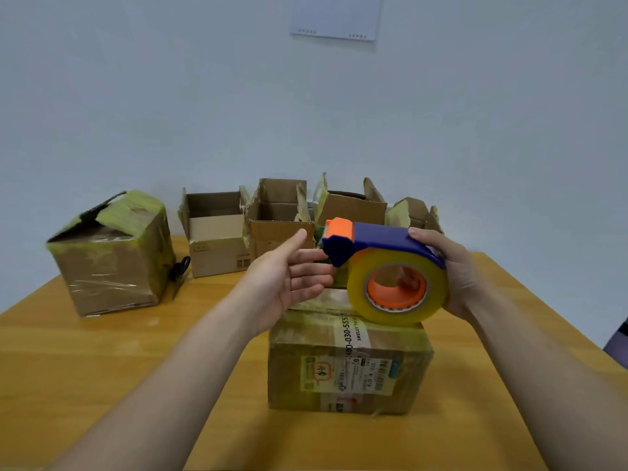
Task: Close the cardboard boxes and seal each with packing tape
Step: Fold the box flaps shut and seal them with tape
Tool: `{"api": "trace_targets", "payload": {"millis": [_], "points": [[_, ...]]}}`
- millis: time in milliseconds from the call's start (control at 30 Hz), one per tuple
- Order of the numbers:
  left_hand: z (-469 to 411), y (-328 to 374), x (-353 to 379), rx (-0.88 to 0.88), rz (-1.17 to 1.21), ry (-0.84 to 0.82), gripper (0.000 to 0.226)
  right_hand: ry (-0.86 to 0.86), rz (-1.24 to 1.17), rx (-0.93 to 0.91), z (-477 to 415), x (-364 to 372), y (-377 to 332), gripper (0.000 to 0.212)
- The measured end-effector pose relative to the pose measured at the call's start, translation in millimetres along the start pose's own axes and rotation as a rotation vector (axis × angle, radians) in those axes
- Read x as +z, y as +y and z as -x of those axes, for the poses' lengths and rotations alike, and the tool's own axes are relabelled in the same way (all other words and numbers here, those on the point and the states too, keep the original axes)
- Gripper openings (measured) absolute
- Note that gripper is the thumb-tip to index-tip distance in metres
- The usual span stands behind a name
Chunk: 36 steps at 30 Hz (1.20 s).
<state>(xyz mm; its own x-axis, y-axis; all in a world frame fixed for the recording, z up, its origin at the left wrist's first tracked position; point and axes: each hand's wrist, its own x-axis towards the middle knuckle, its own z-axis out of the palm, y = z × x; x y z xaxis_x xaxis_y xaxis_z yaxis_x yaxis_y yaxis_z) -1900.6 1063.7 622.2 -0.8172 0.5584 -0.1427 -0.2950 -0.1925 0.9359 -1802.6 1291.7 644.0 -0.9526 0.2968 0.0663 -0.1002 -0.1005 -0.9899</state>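
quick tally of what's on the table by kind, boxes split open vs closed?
Open cardboard boxes: 4
Closed taped boxes: 2
Tape dispenser: 1
Scissors: 1
Total: 8

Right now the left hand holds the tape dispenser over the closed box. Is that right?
No. The head view shows the right hand holds the tape dispenser over the closed box; the left hand is open.
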Motion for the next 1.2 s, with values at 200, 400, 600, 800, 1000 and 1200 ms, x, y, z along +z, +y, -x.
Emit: {"api": "trace_targets", "payload": {"millis": [200, 400, 600, 800, 1000, 1200], "points": [[-3, -4, 10, -0.08, 0.113, -0.04, 0.027, -0.02, 0.019, -0.023, -2, -2, 2, 0.035], [-9, -5, 7, -0.135, 0.137, -0.063, 0.031, -0.057, 0.012, -0.041, -5, -1, 3, 0.035], [-7, -5, 5, -0.119, 0.135, -0.035, 0.026, -0.086, -0.005, 0.001, -6, -4, 8, 0.042], [-3, -4, 1, -0.044, 0.011, -0.038, 0.017, -0.06, -0.139, -0.015, -5, -2, 12, 0.032], [-1, -3, -8, 0.001, -0.047, 0.026, 0.018, -0.096, -0.096, -0.043, -8, -4, 7, 0.031], [5, 0, -21, 0.06, -0.206, 0.098, 0.014, -0.211, -0.016, 0.004, -8, -12, -11, 0.039]]}}
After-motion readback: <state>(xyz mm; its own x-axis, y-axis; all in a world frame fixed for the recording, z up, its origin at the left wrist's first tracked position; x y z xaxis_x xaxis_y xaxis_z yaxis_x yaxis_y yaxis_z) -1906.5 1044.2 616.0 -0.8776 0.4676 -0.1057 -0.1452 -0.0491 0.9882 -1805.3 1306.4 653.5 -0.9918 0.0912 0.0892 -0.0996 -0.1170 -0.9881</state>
